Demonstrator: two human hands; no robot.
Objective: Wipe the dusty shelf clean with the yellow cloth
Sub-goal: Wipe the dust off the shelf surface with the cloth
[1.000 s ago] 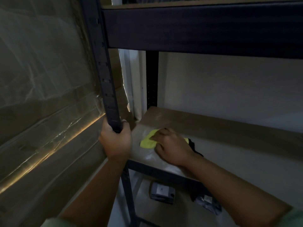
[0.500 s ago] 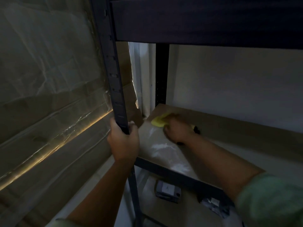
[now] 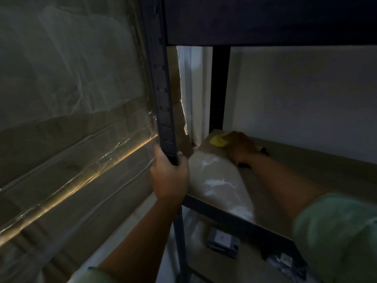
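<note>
- The shelf unit's front post [image 3: 163,94] stands at the shelf's front left corner, and the left hand [image 3: 170,176] is wrapped tight around it, fingers fully curled. If the person leans harder on that grip while stretching inward, the whole frame could rock or tip toward them.
- The shelf [image 3: 306,170] is a pale board under a dark upper beam [image 3: 265,19]. Light patches near its front left edge look like dust, though in this dim light they may be glare. A stroke aimed only at the back could leave that front strip dirty.
- The lower level [image 3: 200,260] holds a small dark box [image 3: 222,241] and another dark item [image 3: 283,260]. Dust pushed off the front edge would likely fall onto them.
- The right hand [image 3: 240,147] is pressed palm-down at the shelf's back left corner, fingers spread flat over the cloth, pinning it to the board, not gripping it. With the arm this extended, pressure is probably weak, so the cloth may skim rather than lift the dust.
- The yellow cloth [image 3: 218,141] is bunched under that hand, its edge showing toward the rear post [image 3: 219,88]. It could snag there or slip into the gap behind the board.
- A small black thing [image 3: 265,151] lies just behind the right wrist; what it is I cannot tell. A backward sweep could knock it.
</note>
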